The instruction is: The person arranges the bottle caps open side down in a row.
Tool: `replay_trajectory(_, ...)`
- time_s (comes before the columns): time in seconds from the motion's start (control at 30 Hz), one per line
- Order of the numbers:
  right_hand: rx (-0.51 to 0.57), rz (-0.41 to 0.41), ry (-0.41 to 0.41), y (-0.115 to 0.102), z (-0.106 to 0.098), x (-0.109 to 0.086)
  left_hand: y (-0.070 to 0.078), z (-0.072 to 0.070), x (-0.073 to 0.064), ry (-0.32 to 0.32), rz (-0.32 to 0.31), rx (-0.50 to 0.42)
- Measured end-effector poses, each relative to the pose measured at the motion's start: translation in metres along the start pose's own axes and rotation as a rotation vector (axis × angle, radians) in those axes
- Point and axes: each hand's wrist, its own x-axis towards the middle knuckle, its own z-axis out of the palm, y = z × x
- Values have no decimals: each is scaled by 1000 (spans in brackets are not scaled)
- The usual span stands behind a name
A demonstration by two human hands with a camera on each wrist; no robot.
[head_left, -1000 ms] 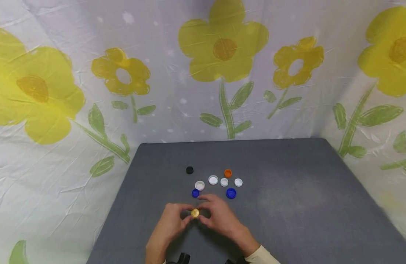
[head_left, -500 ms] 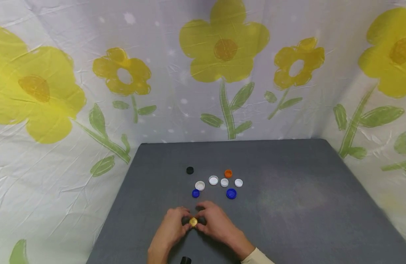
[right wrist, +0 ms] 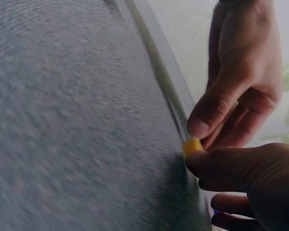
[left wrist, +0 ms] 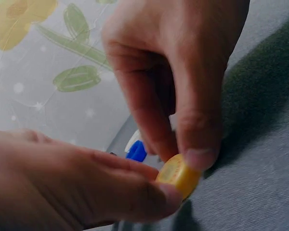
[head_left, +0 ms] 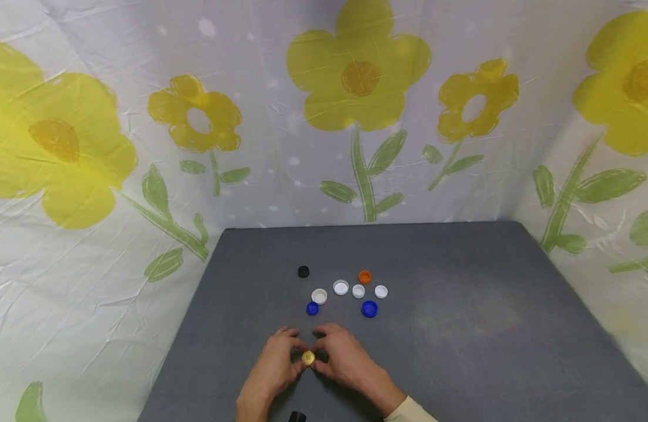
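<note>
Between both hands, near the front of the table, a yellow bottle cap (head_left: 308,358) is pinched from its two sides. My left hand (head_left: 273,363) grips its left edge between thumb and fingers. From the other side my right hand (head_left: 345,358) holds it the same way, with its upper fingers spread away from the cap. In the left wrist view the yellow cap (left wrist: 182,179) tilts, with faint print on its face. Fingertips cover much of its rim in the right wrist view. Whether it touches the table I cannot tell.
Beyond the hands on the grey table (head_left: 461,328) lie a small blue cap (head_left: 312,308), a larger blue cap (head_left: 369,309), several white caps (head_left: 341,287), an orange cap (head_left: 364,276) and a black cap (head_left: 303,271). A flowered cloth (head_left: 271,176) hangs behind.
Both hands have come slightly toward the person, carrying the yellow cap with them, and then stayed nearly still over the last half second. The other caps have not moved.
</note>
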Motion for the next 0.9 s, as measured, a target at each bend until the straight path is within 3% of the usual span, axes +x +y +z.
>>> replay_trajectory(0.17, -33, -4, 80, 9, -12, 4, -3, -12, 2, 103, 56, -5)
replay_trajectory(0.3, -70, 14, 183, 20, -23, 10, -2, -26, 14, 210, 65, 20)
replay_trajectory(0.43, -77, 57, 230, 27, -32, 19, -1, -33, 29, 265, 74, 29)
replay_trajectory(0.57, -82, 82, 230, 29, -37, 29, -4, -33, 48, 270, 85, 55)
replay_trajectory(0.9, -153, 124, 237, 36, -25, 51, -11, -21, 81, 177, 80, 58)
